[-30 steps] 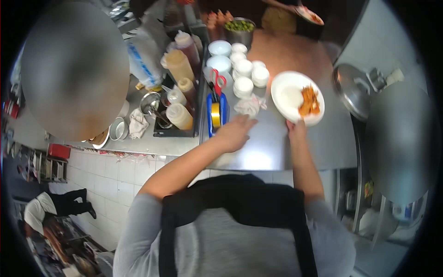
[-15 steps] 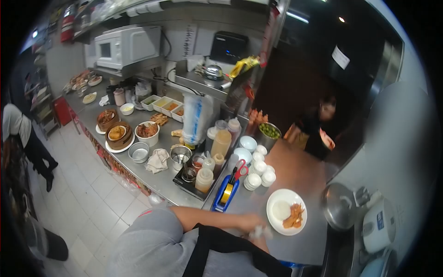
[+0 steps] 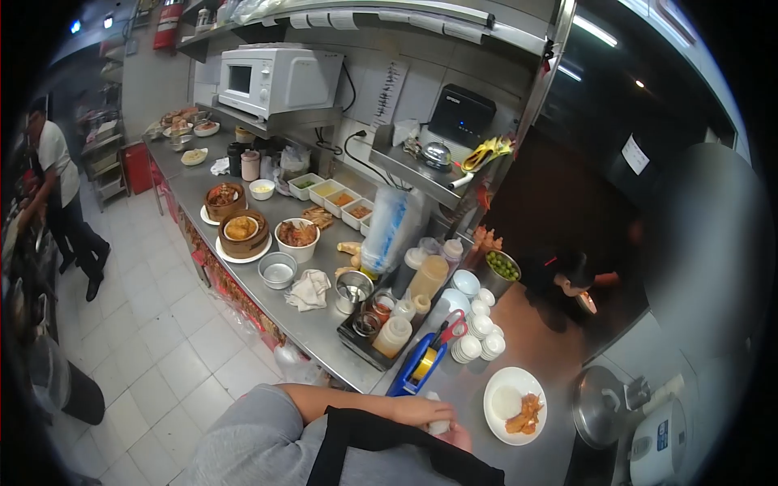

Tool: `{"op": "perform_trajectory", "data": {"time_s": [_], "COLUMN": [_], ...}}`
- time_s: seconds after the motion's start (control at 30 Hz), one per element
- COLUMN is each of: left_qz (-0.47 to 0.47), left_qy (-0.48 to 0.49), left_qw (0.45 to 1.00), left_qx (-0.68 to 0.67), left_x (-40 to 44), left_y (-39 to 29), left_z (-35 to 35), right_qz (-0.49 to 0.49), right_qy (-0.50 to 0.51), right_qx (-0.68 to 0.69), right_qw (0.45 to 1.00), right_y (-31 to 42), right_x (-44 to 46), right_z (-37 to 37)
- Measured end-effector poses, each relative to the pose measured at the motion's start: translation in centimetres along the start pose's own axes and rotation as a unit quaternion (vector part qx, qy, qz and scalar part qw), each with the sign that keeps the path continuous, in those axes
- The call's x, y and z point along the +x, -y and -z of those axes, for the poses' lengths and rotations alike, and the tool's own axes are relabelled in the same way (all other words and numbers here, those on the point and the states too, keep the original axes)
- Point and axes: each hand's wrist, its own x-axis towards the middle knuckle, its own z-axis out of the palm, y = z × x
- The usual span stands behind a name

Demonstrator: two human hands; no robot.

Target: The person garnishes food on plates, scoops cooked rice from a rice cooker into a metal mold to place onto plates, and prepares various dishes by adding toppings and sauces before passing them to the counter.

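Note:
My left hand (image 3: 418, 411) is closed around a small white item (image 3: 438, 413), perhaps a crumpled cloth or tissue; its kind is unclear. Just below it, my right hand (image 3: 460, 437) is pressed against the same item, its fingers partly hidden. Both hands are in front of my apron at the counter's edge. To their right lies a white plate (image 3: 516, 374) with a mound of rice (image 3: 507, 402) and browned fried pieces (image 3: 527, 415). Beyond my hands stands a blue tape dispenser (image 3: 415, 366) with red-handled scissors (image 3: 456, 326) beside it.
Stacked white small bowls (image 3: 478, 328), a black tray of sauce bottles (image 3: 392, 335) and bamboo steamers (image 3: 244, 236) line the counter. A rice cooker (image 3: 660, 441) and a lidded pot (image 3: 598, 405) are at right. One person (image 3: 567, 279) is beyond the counter, another (image 3: 61, 178) at far left.
The view has swung left, so the counter appears farther right. My hands stay together on the white item, less blurred. The person beyond the counter has bent lower.

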Motion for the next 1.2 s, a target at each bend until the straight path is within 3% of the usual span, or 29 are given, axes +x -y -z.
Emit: {"op": "perform_trajectory", "data": {"time_s": [0.03, 0.13, 0.2, 0.23, 0.3, 0.4, 0.47, 0.53, 0.63, 0.67, 0.73, 0.77, 0.8, 0.87, 1.07, 1.1, 1.2], "left_qz": [-0.009, -0.081, -0.111, -0.113, -0.12, -0.146, -0.113, -0.039, 0.078, 0.1, 0.178, 0.178, 0.178, 0.17, 0.146, 0.132, 0.106], "left_qy": [0.018, 0.032, -0.055, -0.098, -0.18, -0.271, -0.338, -0.382, -0.448, -0.459, -0.494, -0.529, -0.563, -0.612, -0.703, -0.696, -0.619], "left_qw": [0.999, 0.98, 0.976, 0.972, 0.955, 0.903, 0.855, 0.843, 0.852, 0.843, 0.848, 0.828, 0.807, 0.759, 0.648, 0.605, 0.684], "left_qx": [0.029, 0.179, 0.177, 0.179, 0.201, 0.301, 0.377, 0.376, 0.26, 0.261, 0.076, 0.054, 0.034, 0.145, 0.252, 0.364, 0.371], "left_x": [-0.6, -2.3, -3.3, -4.0, -6.1, -9.2, -11.1, -12.4, -14.3, -15.0, -16.3, -16.9, -17.5, -19.0, -21.8, -21.8, -19.2], "left_y": [0.4, -5.2, -5.8, -6.1, -6.1, -6.1, -3.8, -1.7, 1.7, 3.8, 6.6, 7.3, 7.9, 10.0, 11.0, 11.4, 11.2], "left_z": [-0.3, 7.9, 13.2, 16.4, 22.9, 33.1, 39.6, 45.9, 54.6, 57.8, 64.1, 66.6, 69.0, 73.9, 79.1, 79.3, 78.2], "right_qz": [0.013, 0.177, 0.289, 0.309, 0.33, 0.274, 0.315, 0.322, 0.333, 0.34, 0.351, 0.334, 0.334, 0.335, 0.365, 0.371, 0.304], "right_qy": [-0.072, -0.09, -0.181, -0.232, -0.318, -0.285, -0.279, -0.288, -0.315, -0.321, -0.335, -0.376, -0.377, -0.378, -0.425, -0.44, -0.501], "right_qx": [-0.078, -0.093, -0.201, -0.33, -0.561, -0.774, -0.792, -0.811, -0.85, -0.847, -0.839, -0.814, -0.815, -0.815, -0.794, -0.783, -0.779], "right_qw": [0.994, 0.976, 0.919, 0.861, 0.689, 0.495, 0.443, 0.396, 0.259, 0.254, 0.246, 0.289, 0.288, 0.283, 0.235, 0.235, 0.225], "right_y": [-0.4, 0.7, 2.2, 3.0, 4.0, 3.0, 0.5, -2.7, -5.9, -6.4, -7.0, -7.5, -8.0, -8.8, -10.3, -10.3, -11.1], "right_x": [0.7, 1.0, 2.8, 3.5, 5.1, 6.7, 8.6, 10.3, 11.2, 11.2, 10.8, 11.6, 11.5, 10.9, 11.9, 12.2, 12.6], "right_z": [1.9, 1.3, 3.9, 5.3, 6.9, 3.6, 4.7, 6.0, 4.9, 4.0, 2.8, 4.1, 3.5, 1.6, 4.9, 5.8, 5.1]}}
